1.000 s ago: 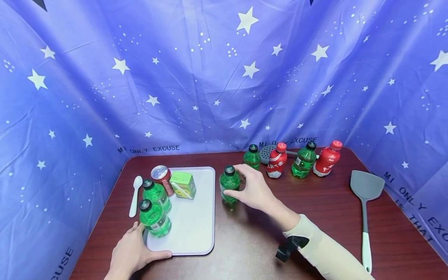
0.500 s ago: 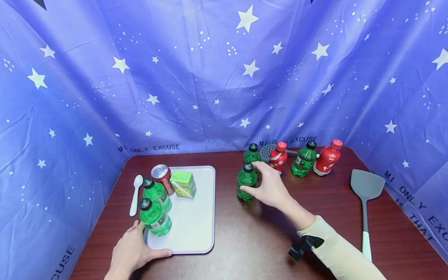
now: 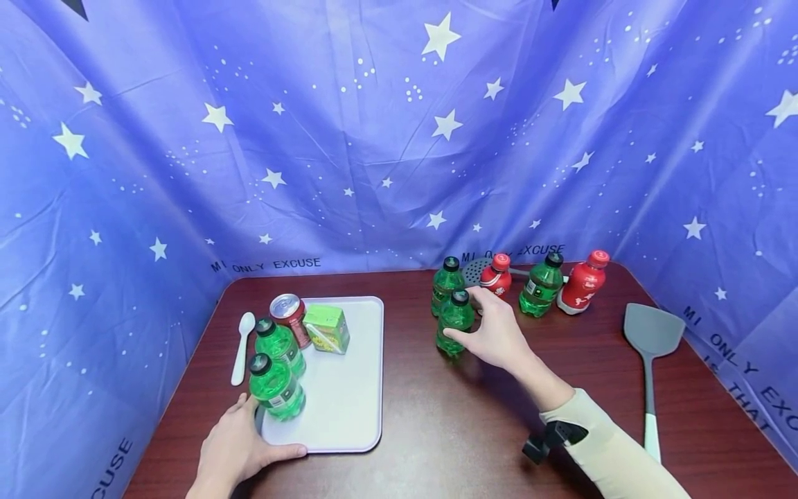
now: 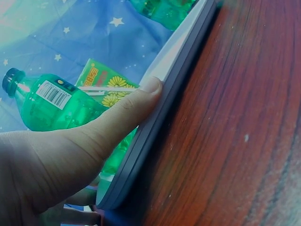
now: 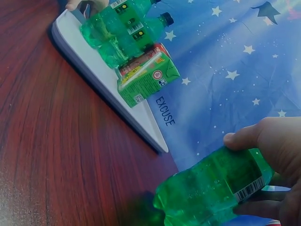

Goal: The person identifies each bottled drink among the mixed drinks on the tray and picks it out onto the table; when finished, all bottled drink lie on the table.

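My right hand point(image 3: 499, 333) grips a green soda bottle point(image 3: 456, 320) upright between thumb and fingers. It is right of the tray, in front of another green bottle point(image 3: 445, 284). The right wrist view shows the held bottle's point(image 5: 211, 188) lower part; whether its base touches the table I cannot tell. My left hand point(image 3: 231, 443) holds the near left corner of a white tray point(image 3: 343, 416), thumb along the front rim, fingers at the left side. On the tray stand two green bottles point(image 3: 283, 398), a red can point(image 3: 296, 322) and a green drink carton point(image 3: 328, 329).
A white spoon point(image 3: 240, 350) lies left of the tray. Further back right are a red bottle point(image 3: 497, 274), a green bottle point(image 3: 539, 291) and another red bottle point(image 3: 582, 284), with a slotted skimmer point(image 3: 476, 272) behind them. A grey spatula point(image 3: 652, 329) lies at the right.
My right hand has moved right with the green bottle, away from the tray and toward the bottle at the back. The left hand and tray stay in place.
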A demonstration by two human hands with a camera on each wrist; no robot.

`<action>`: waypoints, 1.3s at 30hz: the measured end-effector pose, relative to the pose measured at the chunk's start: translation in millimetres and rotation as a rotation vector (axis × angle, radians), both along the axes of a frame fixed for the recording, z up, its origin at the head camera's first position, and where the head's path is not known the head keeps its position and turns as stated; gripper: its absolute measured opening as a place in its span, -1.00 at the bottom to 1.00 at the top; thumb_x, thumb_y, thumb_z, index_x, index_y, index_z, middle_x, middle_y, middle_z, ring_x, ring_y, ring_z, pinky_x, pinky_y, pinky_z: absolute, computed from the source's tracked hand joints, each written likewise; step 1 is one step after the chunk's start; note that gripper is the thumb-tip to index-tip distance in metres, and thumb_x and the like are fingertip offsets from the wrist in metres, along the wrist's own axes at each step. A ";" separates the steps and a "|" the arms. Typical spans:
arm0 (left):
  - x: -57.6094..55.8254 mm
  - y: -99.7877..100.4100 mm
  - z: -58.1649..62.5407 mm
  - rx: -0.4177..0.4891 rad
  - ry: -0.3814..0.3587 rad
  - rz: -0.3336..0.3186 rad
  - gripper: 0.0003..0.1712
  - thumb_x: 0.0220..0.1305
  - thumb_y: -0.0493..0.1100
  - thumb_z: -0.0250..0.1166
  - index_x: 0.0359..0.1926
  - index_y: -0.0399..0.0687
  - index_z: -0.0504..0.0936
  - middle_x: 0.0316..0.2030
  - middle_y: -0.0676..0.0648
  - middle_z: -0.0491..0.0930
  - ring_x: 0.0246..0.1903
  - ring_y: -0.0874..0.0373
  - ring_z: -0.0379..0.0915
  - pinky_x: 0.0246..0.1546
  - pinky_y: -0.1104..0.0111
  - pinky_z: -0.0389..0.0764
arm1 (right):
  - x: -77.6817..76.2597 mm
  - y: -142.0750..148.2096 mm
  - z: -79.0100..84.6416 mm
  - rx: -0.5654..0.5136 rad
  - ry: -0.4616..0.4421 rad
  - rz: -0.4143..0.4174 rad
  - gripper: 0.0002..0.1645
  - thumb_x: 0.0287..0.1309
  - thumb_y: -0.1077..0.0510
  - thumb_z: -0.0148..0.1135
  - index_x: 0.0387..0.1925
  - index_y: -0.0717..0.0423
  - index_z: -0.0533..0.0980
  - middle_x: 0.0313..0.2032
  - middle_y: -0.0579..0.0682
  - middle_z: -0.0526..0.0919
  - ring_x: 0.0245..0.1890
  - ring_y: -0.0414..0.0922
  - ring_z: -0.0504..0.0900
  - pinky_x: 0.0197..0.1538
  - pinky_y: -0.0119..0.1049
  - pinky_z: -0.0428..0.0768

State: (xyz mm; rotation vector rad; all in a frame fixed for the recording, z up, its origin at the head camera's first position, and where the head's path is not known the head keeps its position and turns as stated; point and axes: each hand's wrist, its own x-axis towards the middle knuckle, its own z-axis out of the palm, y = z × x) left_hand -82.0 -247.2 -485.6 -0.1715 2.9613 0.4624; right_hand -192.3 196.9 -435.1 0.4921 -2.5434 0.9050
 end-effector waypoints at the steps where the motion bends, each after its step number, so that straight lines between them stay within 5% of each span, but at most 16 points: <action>1: 0.0 0.0 0.2 0.001 -0.002 0.002 0.70 -0.56 0.79 0.53 0.53 -0.18 0.37 0.39 -0.60 0.40 0.28 -0.54 0.48 -0.02 -0.36 0.66 | -0.2 0.5 -0.5 -0.003 -0.003 0.000 -0.18 -0.16 0.00 0.80 0.11 0.17 0.56 -0.04 0.11 0.75 -0.09 0.04 0.75 -0.02 0.02 0.78; 27: 3.8 -3.2 1.8 -0.003 -0.002 0.013 0.71 -0.57 0.79 0.54 0.52 -0.21 0.38 0.39 -0.57 0.42 0.28 -0.53 0.48 -0.01 -0.35 0.66 | -4.9 -1.9 -7.4 0.034 -0.033 0.001 -0.15 -0.10 -0.05 0.76 0.16 0.18 0.53 0.03 0.15 0.72 -0.04 0.06 0.70 0.01 0.01 0.73; 39: 1.9 2.1 0.8 0.004 0.016 0.011 0.71 -0.58 0.80 0.53 0.52 -0.20 0.39 0.38 -0.52 0.46 0.27 -0.49 0.51 0.00 -0.33 0.66 | -12.3 7.4 16.0 0.049 -0.049 0.058 -0.16 -0.07 -0.09 0.74 0.21 0.08 0.56 0.02 0.05 0.76 -0.17 -0.02 0.73 -0.08 -0.05 0.71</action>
